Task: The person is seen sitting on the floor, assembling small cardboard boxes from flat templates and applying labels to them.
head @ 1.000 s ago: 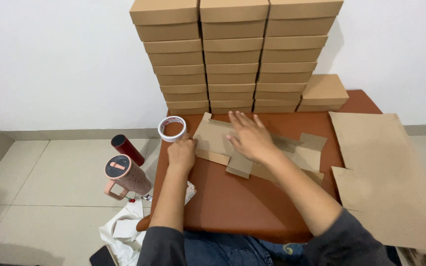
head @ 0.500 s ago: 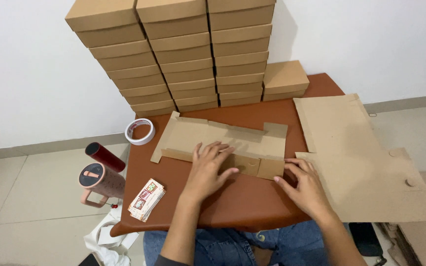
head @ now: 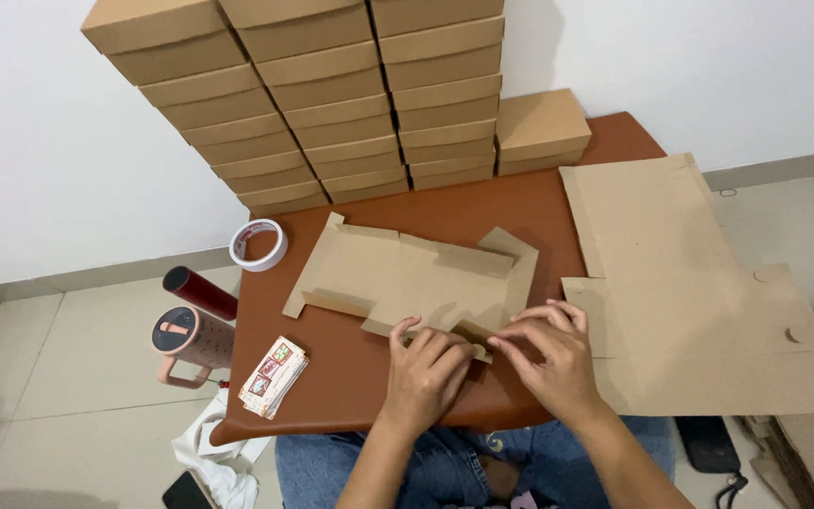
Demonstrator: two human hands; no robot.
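Bright, even light from above, soft and white. Small dark shadows under the hands [head: 426, 377] and the flat cardboard [head: 416, 278]. Faint shine on the brown table [head: 350, 377]. Sharp and clear all over, no blur. A bit bent and stretched near the edges.

Tall stacks of closed brown cardboard boxes [head: 332, 104] stand against the white wall at the table's far edge, a shorter stack [head: 541, 132] at their right, while a small pack of printed cards [head: 273, 376] in white, red and green lies near the table's front left corner.
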